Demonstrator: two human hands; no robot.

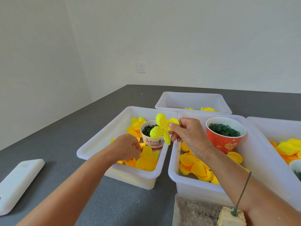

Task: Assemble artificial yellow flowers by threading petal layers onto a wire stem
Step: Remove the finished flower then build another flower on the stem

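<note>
Our right hand point(187, 134) pinches a limp, featherlight four-lobed petal layer point(162, 128) at its three-o'clock lobe; left hand point(128, 148) fingers curl onto bin petals point(148, 158), grip unclear.

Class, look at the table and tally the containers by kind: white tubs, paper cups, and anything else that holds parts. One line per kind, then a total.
White tubs: 4 – left, middle, far, right
Paper cups: 2 – white cup, red cup
Clear box at the bottom edge: 1
Total: 7
A further white rim shows inside the right tub, too cut off to identify.
</note>
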